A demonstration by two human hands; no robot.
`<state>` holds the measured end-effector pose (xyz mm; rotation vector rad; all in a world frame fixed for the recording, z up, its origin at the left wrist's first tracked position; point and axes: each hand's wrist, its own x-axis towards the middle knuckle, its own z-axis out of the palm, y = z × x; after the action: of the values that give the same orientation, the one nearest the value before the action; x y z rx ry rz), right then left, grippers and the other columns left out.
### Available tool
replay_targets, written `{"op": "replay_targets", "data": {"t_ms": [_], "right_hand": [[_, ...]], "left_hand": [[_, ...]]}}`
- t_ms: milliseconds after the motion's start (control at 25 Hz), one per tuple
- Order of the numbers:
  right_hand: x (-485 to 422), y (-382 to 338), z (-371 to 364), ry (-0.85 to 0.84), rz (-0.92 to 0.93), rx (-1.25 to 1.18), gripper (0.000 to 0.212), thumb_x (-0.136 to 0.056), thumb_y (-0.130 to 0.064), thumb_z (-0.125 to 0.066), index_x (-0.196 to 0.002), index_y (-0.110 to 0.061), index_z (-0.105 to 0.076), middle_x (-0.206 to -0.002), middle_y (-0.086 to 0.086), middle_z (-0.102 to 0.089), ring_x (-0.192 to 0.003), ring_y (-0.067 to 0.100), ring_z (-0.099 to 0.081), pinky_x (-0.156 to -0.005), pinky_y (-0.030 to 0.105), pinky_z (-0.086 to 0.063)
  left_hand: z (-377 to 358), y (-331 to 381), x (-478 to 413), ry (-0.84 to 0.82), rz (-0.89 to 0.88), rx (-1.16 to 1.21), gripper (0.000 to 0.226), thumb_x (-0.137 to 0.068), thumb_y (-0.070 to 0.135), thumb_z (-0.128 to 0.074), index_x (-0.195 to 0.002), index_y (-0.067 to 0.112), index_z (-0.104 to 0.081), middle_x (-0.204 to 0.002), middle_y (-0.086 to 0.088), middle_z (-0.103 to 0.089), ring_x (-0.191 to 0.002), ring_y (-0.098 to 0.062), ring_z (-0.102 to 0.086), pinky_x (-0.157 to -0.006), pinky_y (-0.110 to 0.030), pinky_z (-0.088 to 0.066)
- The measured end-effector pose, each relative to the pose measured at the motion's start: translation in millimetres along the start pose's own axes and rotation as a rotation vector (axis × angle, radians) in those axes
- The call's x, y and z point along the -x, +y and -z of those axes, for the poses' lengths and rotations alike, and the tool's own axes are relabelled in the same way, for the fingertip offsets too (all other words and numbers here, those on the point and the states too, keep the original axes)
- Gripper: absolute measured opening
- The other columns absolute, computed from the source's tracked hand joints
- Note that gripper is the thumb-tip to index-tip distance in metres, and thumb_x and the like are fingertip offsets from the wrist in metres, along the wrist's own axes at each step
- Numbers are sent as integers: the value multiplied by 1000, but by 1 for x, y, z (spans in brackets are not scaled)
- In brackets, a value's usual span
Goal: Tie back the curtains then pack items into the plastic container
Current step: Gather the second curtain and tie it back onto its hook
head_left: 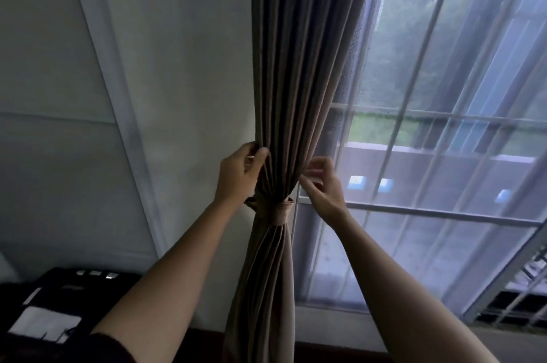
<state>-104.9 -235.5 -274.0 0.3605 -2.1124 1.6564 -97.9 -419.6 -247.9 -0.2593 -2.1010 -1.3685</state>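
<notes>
Indoors, brown curtain [296,66] cinched by matching tieback [278,213]; folds above gripped by left hand [236,176], right edge pinched by right hand [322,186], beside window [444,126].

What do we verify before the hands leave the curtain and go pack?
1. Tieback band round the brown curtain: ok, it cinches the folds.
2. Hands free: not ok; left hand grips the left folds above the band, right hand pinches the right edge.
3. Band's fastening: cannot tell, its left end is hidden behind the left hand.
4. Sheer curtain clear of the band: ok, it hangs straight.
5. Plastic container in sight: not ok, none in view.
</notes>
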Motion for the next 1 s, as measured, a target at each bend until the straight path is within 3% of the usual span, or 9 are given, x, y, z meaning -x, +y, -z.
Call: {"op": "replay_targets", "data": {"t_ms": [120, 240, 320, 520, 680, 760, 840, 920, 1000], "right_hand": [[34, 53, 3, 31, -258, 205, 18, -81, -1, -56, -96, -10, -54, -81, 5, -58, -75, 20, -59, -60, 17, -42], [67, 102, -11, -263, -447, 364, 22, -81, -4, -61, -103, -5, -64, -97, 9, -69, -93, 24, -68, -69, 21, -49], [75, 112, -28, -337, -485, 328, 28, -84, -9, -60, -111, -6, -60, -107, 7, -67, -100, 23, -66, -81, 28, -53], [63, 128, -42, -298, -522, 473, 38, -84, -18, -63, -117, -7, -49, -115, 11, -58, -104, 29, -58, -82, 32, -45], [68, 129, -45, -314, -450, 537, 12, -84, -14, -57, -89, -14, -46, -95, 10, -60, -91, 34, -58, -66, 31, -36], [82, 128, -46, -217, -405, 502, 8, -89, -12, -47, -86, -15, -40, -89, 6, -55, -81, 31, -54, -65, 32, -32], [96, 126, -45, -105, -374, 490, 6, -91, -13, -46, -96, -11, -49, -96, 5, -54, -79, 28, -51, -66, 32, -35], [102, 129, -44, -138, -304, 498, 14, -88, -14, -54, -101, -9, -57, -98, 5, -61, -81, 25, -59, -66, 31, -41], [99, 128, -47, -229, -271, 479, 15, -84, -16, -60, -99, -11, -60, -90, 5, -68, -80, 24, -63, -66, 26, -40]], "left_hand": [[-7, -50, 46, -13, 208, -74, 6, -91, 16, -56, -88, 16, -61, -80, -8, -67, -77, -23, -66, -66, -27, -47], [-29, -94, 94, -403, 444, -279, 33, -83, 10, -64, -115, 9, -58, -103, -7, -65, -98, -28, -64, -80, -27, -47], [-43, -109, 111, -515, 479, -303, 45, -84, 17, -65, -126, 10, -50, -114, -9, -65, -105, -28, -63, -88, -31, -50], [-62, -122, 101, -433, 372, -486, 30, -90, 16, -56, -117, 7, -51, -106, -17, -66, -100, -36, -63, -81, -38, -48], [-55, -126, 112, -426, 277, -475, 43, -92, 6, -48, -133, 10, -38, -111, -20, -64, -99, -39, -62, -75, -35, -44], [-47, -126, 126, -344, 204, -472, 40, -88, 1, -53, -124, 17, -43, -121, -18, -59, -101, -39, -62, -79, -39, -49], [-48, -132, 137, -283, 102, -542, 36, -80, -8, -61, -107, 14, -50, -121, -22, -59, -97, -42, -64, -75, -43, -54], [-54, -139, 138, -208, 133, -528, 28, -77, -10, -63, -103, 1, -62, -124, -27, -58, -104, -44, -63, -81, -49, -54], [-61, -136, 135, -180, 234, -477, 30, -82, -4, -61, -112, -3, -64, -131, -27, -52, -116, -42, -56, -94, -48, -48]]}}
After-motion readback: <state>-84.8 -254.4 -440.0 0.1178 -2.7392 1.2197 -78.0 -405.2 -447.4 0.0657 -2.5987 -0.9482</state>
